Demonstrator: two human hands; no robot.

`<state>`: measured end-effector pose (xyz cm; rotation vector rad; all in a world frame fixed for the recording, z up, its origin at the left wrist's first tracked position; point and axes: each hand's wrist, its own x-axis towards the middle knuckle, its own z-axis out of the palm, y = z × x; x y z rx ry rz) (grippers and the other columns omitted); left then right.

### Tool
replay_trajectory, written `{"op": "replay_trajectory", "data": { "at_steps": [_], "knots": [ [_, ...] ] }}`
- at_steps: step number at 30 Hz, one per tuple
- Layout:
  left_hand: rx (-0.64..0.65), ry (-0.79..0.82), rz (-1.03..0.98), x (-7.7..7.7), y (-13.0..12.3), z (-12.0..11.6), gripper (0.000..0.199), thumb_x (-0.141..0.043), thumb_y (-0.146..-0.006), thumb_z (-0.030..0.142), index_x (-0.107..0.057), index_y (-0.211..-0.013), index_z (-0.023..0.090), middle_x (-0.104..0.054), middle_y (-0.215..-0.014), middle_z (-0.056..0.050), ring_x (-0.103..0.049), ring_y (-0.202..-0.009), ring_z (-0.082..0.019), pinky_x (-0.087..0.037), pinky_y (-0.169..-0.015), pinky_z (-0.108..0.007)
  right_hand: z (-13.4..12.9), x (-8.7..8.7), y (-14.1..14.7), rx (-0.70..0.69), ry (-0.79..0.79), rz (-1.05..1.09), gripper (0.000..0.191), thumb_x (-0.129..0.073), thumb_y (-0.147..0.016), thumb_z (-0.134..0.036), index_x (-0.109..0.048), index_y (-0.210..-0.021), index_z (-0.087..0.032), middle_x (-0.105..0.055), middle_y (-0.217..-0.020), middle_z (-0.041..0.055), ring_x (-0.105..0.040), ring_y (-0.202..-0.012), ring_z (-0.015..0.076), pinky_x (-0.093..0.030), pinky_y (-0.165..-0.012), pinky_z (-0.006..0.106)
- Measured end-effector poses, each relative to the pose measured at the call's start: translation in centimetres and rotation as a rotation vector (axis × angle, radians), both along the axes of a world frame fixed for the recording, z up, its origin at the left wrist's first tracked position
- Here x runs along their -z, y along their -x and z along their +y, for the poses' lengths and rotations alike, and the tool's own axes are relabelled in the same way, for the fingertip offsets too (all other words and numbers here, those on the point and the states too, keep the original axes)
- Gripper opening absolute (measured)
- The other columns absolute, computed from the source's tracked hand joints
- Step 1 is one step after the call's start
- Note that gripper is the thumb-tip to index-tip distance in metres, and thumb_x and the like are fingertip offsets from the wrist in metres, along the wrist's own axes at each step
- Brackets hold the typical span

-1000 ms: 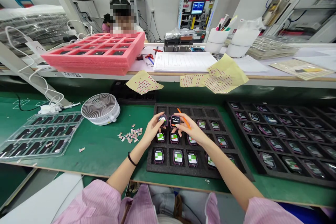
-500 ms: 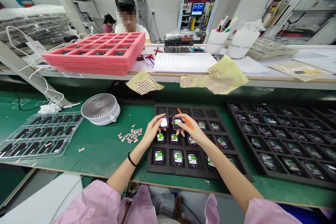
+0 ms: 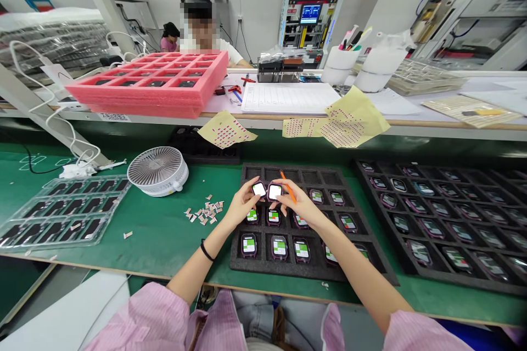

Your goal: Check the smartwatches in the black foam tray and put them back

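Note:
My left hand (image 3: 242, 200) grips a watch with a lit white screen (image 3: 258, 190) by its edges. Beside it, my right hand (image 3: 297, 200) holds a second watch, its screen white too (image 3: 274, 192), and has an orange stick (image 3: 287, 186) between its fingers. Both watches are close together above the back rows of a black foam tray (image 3: 263, 267). In the tray's compartments lie several watches, many with green and white screens, such as one at the front left (image 3: 248, 244).
To the right is another black tray of watches (image 3: 411, 269). A round white fan (image 3: 158, 171), small scattered pieces (image 3: 205, 211) and a clear plastic tray (image 3: 99, 236) are on the left. A pink foam tray (image 3: 144, 100) stands on the shelf, with a person (image 3: 230, 54) behind.
The right-hand watch's screen has turned from green and white to plain white, and that watch has shifted slightly left. The left-hand watch is tilted more. The person opposite has moved an arm.

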<state>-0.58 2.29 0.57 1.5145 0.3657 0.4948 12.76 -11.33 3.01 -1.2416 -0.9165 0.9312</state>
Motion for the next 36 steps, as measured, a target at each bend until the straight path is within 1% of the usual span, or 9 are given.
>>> {"op": "replay_trajectory", "data": {
  "at_steps": [4, 12, 16, 22, 24, 28, 32, 34, 36],
  "knots": [
    [-0.014, -0.012, 0.01, 0.11, 0.01, 0.03, 0.058, -0.066, -0.077, 0.031, -0.047, -0.131, 0.018, -0.062, -0.108, -0.01, -0.065, -0.077, -0.015, -0.045, -0.053, -0.019, 0.01, 0.05, -0.03, 0.025, 0.007, -0.008, 0.042, -0.069, -0.075, -0.031, -0.049, -0.112, -0.024, -0.055, -0.099, 0.0044, -0.068, -0.068, 0.0168, -0.044, -0.042, 0.021],
    [-0.08, -0.02, 0.049, -0.38, 0.06, 0.08, 0.035, -0.059, -0.082, 0.041, -0.064, -0.107, 0.017, -0.067, -0.086, -0.006, -0.059, -0.057, -0.01, -0.041, -0.045, -0.019, 0.0, -0.29, -0.09, 0.115, 0.012, -0.003, 0.028, -0.061, -0.081, -0.041, -0.054, -0.099, -0.021, -0.055, -0.078, -0.0004, -0.063, -0.051, 0.0136, -0.038, -0.036, 0.021],
    [-0.089, -0.008, 0.066, -0.72, 0.11, -0.08, 0.032, -0.058, -0.082, 0.043, -0.067, -0.099, 0.017, -0.068, -0.085, -0.005, -0.058, -0.054, -0.01, -0.04, -0.042, -0.019, -0.12, -0.4, -0.1, 0.155, 0.025, -0.013, 0.024, -0.061, -0.081, -0.042, -0.056, -0.093, -0.022, -0.055, -0.073, -0.0016, -0.059, -0.045, 0.012, -0.035, -0.034, 0.022],
    [-0.016, 0.023, 0.037, -0.41, -0.04, -0.16, 0.048, -0.063, -0.078, 0.043, -0.059, -0.118, 0.017, -0.067, -0.096, -0.007, -0.063, -0.061, -0.012, -0.04, -0.044, -0.017, -0.23, -0.33, -0.17, 0.182, 0.036, -0.016, 0.021, -0.061, -0.082, -0.041, -0.056, -0.091, -0.023, -0.056, -0.071, -0.0013, -0.056, -0.041, 0.011, -0.034, -0.034, 0.023],
    [-0.011, 0.016, 0.03, -0.3, -0.09, -0.17, 0.051, -0.066, -0.076, 0.043, -0.057, -0.119, 0.017, -0.066, -0.1, -0.008, -0.063, -0.063, -0.012, -0.04, -0.043, -0.017, -0.23, -0.34, -0.18, 0.183, 0.037, -0.018, 0.021, -0.061, -0.082, -0.041, -0.056, -0.091, -0.023, -0.055, -0.07, -0.0017, -0.057, -0.041, 0.0113, -0.033, -0.034, 0.023],
    [-0.023, 0.001, 0.049, -0.5, 0.02, -0.17, 0.043, -0.061, -0.08, 0.044, -0.061, -0.113, 0.017, -0.067, -0.096, -0.008, -0.061, -0.058, -0.011, -0.04, -0.043, -0.018, -0.19, -0.44, -0.15, 0.167, 0.043, -0.035, 0.022, -0.062, -0.081, -0.04, -0.056, -0.093, -0.022, -0.053, -0.07, -0.0026, -0.057, -0.042, 0.0108, -0.035, -0.035, 0.023],
    [-0.046, -0.002, 0.075, -0.68, 0.17, -0.09, 0.035, -0.054, -0.084, 0.043, -0.066, -0.103, 0.017, -0.068, -0.084, -0.005, -0.06, -0.053, -0.011, -0.042, -0.045, -0.021, -0.05, -0.32, -0.05, 0.09, 0.02, -0.022, 0.031, -0.066, -0.077, -0.039, -0.052, -0.1, -0.022, -0.056, -0.081, -0.0005, -0.061, -0.048, 0.0114, -0.037, -0.035, 0.021],
    [-0.038, 0.009, 0.073, -0.51, 0.15, -0.03, 0.036, -0.054, -0.084, 0.042, -0.065, -0.107, 0.016, -0.067, -0.082, -0.005, -0.061, -0.055, -0.012, -0.043, -0.046, -0.021, 0.02, -0.17, -0.01, 0.058, -0.005, -0.011, 0.037, -0.069, -0.075, -0.039, -0.051, -0.103, -0.022, -0.056, -0.084, 0.0, -0.063, -0.052, 0.0121, -0.037, -0.034, 0.019],
    [-0.015, 0.026, 0.055, -0.21, 0.04, 0.03, 0.04, -0.056, -0.083, 0.041, -0.061, -0.115, 0.017, -0.067, -0.09, -0.006, -0.063, -0.062, -0.013, -0.044, -0.048, -0.021, 0.06, -0.05, 0.0, 0.044, -0.018, -0.006, 0.041, -0.072, -0.073, -0.037, -0.05, -0.105, -0.023, -0.055, -0.086, 0.0001, -0.065, -0.057, 0.0131, -0.038, -0.035, 0.019]
  ]
}}
